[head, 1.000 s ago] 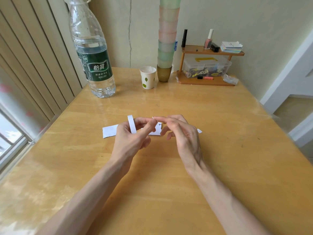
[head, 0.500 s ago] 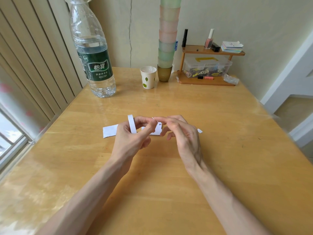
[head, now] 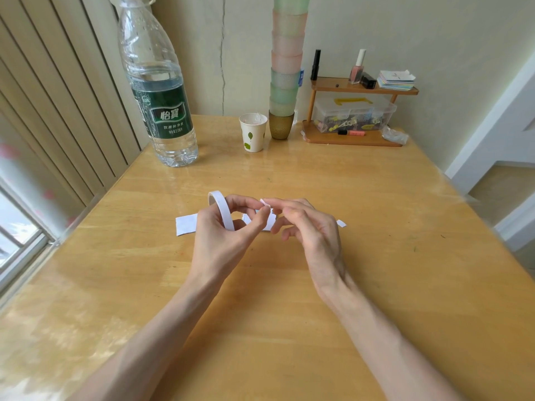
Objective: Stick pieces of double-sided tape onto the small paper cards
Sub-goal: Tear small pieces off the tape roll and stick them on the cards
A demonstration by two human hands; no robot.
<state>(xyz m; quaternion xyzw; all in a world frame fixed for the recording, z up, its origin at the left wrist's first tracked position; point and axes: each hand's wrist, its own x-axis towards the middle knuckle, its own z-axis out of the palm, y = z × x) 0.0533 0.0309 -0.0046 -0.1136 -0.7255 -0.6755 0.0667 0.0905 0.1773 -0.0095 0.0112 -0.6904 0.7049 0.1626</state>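
1. We see one risk. The tape piece (head: 265,203) pinched between both hands may curl and stick to a fingertip or to itself, since both its faces are probably tacky. It could then land crooked on a card.
2. Our left hand (head: 220,241) grips the tape roll (head: 221,212), with its thumb reaching toward 3 o'clock to meet the piece. Our right hand (head: 312,235), fingers curled, pinches that same piece.
3. The paper cards lie on the table (head: 405,256) just beyond the hands. The left card (head: 186,225) is at 9 o'clock of the roll, the middle card (head: 270,222) at 6 o'clock of the piece, and the right card (head: 341,223) at 3 o'clock of the right hand.
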